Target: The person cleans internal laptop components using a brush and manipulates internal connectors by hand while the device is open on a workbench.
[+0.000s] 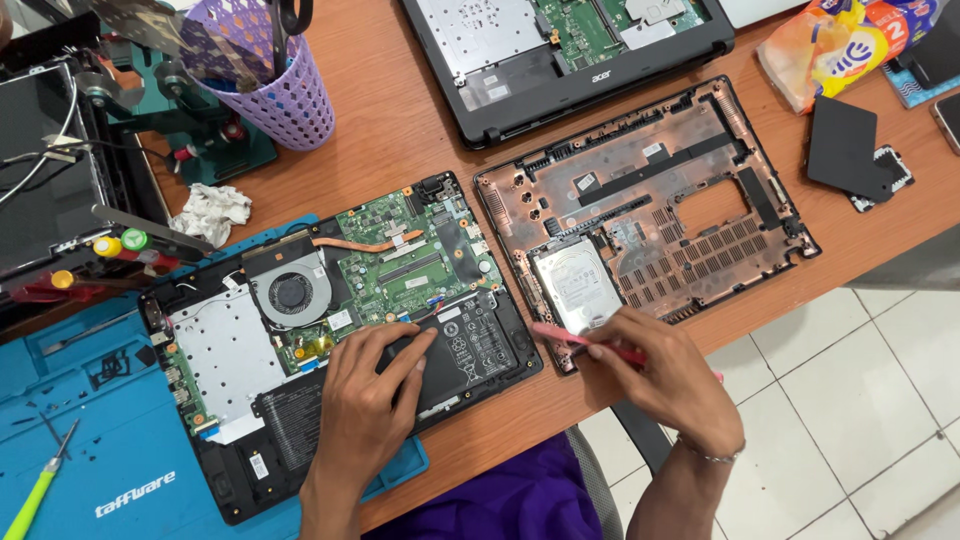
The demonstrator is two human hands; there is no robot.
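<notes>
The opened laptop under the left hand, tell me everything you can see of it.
The opened laptop lies bottom up and slightly askew, partly on a blue work mat on the wooden desk. Its cover is off, showing a green circuit board, a round black fan with a copper heat pipe, a silvery metal plate at the left and a black battery along the front edge. The left hand rests flat on the battery. The right hand, holding a pink tool, is beside it, not touching it.

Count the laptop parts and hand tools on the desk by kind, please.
Opened laptop bodies with boards showing: 2
Detached bottom covers: 1
Hard drives: 1
Pink tools in the right hand: 1
Green-handled screwdrivers: 1
Total: 6
</notes>
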